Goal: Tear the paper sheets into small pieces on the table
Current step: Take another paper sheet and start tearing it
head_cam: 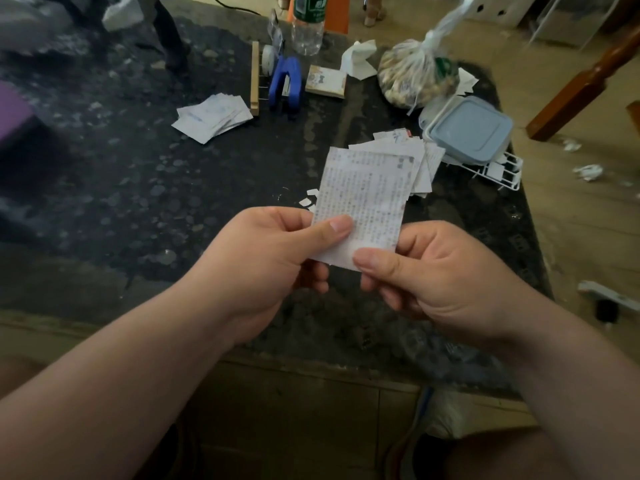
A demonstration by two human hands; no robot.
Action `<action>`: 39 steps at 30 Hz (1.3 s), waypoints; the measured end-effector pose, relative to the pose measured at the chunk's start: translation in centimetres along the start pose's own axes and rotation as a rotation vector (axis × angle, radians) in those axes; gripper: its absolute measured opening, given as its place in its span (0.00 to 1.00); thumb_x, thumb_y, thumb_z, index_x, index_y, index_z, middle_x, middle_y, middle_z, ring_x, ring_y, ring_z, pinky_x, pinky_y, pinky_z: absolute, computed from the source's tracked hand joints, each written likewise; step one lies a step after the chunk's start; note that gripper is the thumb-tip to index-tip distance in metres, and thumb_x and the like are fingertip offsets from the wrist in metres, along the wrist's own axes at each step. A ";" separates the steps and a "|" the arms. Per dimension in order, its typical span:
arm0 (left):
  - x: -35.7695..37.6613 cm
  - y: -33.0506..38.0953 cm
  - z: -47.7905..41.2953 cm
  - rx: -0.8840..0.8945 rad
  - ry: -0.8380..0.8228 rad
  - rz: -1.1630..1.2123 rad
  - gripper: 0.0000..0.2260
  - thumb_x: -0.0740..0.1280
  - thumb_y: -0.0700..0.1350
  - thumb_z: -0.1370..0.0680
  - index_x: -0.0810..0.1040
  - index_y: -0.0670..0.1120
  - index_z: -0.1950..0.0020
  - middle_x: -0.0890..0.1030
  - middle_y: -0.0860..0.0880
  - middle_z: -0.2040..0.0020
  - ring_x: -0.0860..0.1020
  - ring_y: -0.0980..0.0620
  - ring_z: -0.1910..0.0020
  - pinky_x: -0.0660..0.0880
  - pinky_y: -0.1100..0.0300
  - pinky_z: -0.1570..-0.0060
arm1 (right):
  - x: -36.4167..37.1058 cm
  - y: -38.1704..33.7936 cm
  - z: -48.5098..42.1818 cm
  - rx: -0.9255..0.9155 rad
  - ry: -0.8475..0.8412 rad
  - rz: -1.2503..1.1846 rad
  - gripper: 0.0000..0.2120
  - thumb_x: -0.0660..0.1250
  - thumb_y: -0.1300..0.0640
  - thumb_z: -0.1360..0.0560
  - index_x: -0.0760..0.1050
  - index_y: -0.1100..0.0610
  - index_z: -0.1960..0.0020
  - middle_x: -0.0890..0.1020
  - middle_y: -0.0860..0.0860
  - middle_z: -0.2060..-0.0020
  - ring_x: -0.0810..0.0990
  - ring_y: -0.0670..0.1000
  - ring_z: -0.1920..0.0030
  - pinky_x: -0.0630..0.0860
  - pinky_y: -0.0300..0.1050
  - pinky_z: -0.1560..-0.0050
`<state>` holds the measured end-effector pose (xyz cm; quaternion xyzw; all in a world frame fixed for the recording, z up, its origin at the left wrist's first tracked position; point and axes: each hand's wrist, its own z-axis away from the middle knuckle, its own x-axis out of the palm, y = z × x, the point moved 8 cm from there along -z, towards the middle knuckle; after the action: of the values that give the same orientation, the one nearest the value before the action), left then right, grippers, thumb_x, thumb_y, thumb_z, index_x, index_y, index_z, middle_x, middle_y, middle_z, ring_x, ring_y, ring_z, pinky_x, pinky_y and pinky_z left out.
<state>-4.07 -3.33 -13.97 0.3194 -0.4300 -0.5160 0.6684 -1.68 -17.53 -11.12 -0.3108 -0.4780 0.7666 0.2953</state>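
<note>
Dark speckled table (145, 188) is cluttered; torn pieces (420, 161) lie beside a lidded plastic box (474, 129). Above it, the left hand (263, 265) and right hand (440, 278) each pinch the bottom edge of a printed paper sheet (363, 199), thumbs close together. The sheet looks light, thin and floppy, so I think it will tear easily between the thumbs. The fingers behind the sheet are hidden, and the print is too blurred to read.

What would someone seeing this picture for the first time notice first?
Dead centre, a white printed paper sheet is pinched at its near edge by the left hand and right hand, above the dark speckled stone table. Behind it lies a heap of torn white paper pieces, and farther back a bright blue plastic stapler-like tool.
</note>
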 end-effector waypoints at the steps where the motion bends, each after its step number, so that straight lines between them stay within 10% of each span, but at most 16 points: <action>1: 0.1 0.2 0.1 0.019 -0.007 0.010 0.18 0.73 0.47 0.30 0.83 0.32 0.52 0.83 0.43 0.62 0.74 0.53 0.70 0.75 0.63 0.72 | -0.3 -0.4 0.0 -0.029 0.003 0.025 0.17 0.69 0.47 0.28 0.81 0.60 0.65 0.76 0.51 0.77 0.70 0.46 0.76 0.66 0.34 0.74; 8: 0.4 3.1 1.1 0.272 -0.131 -0.313 0.05 0.74 0.39 0.28 0.88 0.43 0.53 0.86 0.42 0.56 0.82 0.52 0.64 0.80 0.61 0.62 | -3.2 -2.1 0.9 -0.189 0.234 0.321 0.13 0.73 0.46 0.32 0.84 0.56 0.65 0.81 0.51 0.74 0.76 0.44 0.76 0.69 0.33 0.75; 12: 0.4 3.8 1.9 0.516 -0.086 -0.641 0.13 0.73 0.34 0.25 0.88 0.52 0.58 0.85 0.57 0.48 0.83 0.56 0.45 0.80 0.66 0.50 | -4.6 -0.5 1.0 -0.014 0.322 0.437 0.14 0.73 0.51 0.25 0.79 0.40 0.41 0.86 0.47 0.64 0.82 0.45 0.68 0.76 0.36 0.69; 19: -0.1 4.3 2.4 0.663 0.128 -0.774 0.15 0.71 0.36 0.21 0.85 0.58 0.51 0.85 0.59 0.47 0.84 0.59 0.46 0.81 0.65 0.52 | -1.5 2.5 1.1 0.205 0.116 -0.184 0.21 0.64 0.44 0.23 0.83 0.62 0.51 0.85 0.55 0.61 0.82 0.53 0.66 0.72 0.40 0.73; 24: -0.7 1.6 0.9 0.200 0.058 -0.132 0.15 0.65 0.32 0.21 0.84 0.49 0.41 0.87 0.46 0.51 0.86 0.48 0.52 0.82 0.49 0.51 | -2.0 1.9 0.7 0.140 0.127 -0.101 0.12 0.65 0.53 0.20 0.84 0.61 0.51 0.88 0.55 0.56 0.88 0.51 0.55 0.80 0.42 0.61; 28: -1.0 1.2 0.2 0.107 0.068 -0.214 0.05 0.72 0.43 0.23 0.87 0.46 0.49 0.86 0.45 0.60 0.79 0.52 0.64 0.77 0.59 0.63 | -1.9 2.0 0.6 0.136 0.086 0.016 0.12 0.67 0.51 0.21 0.84 0.58 0.53 0.88 0.54 0.56 0.87 0.53 0.53 0.83 0.52 0.52; 34: -2.2 2.5 0.1 0.230 0.152 -0.158 0.05 0.75 0.48 0.29 0.87 0.47 0.63 0.85 0.46 0.64 0.74 0.52 0.67 0.72 0.59 0.66 | -2.8 1.8 0.5 0.107 0.112 -0.023 0.12 0.68 0.49 0.24 0.84 0.56 0.58 0.82 0.52 0.68 0.74 0.45 0.73 0.67 0.34 0.75; 39: -1.0 5.0 1.5 0.482 0.020 -0.074 0.02 0.74 0.46 0.31 0.86 0.50 0.64 0.82 0.52 0.64 0.80 0.54 0.61 0.79 0.60 0.59 | -0.8 4.6 0.6 0.421 -0.122 -0.425 0.40 0.55 0.29 0.22 0.80 0.68 0.46 0.78 0.64 0.63 0.72 0.53 0.73 0.63 0.37 0.77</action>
<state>-3.47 -1.02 -9.25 0.4905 -0.5220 -0.4194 0.5578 -2.40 -20.12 -14.93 -0.0895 -0.3799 0.7871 0.4777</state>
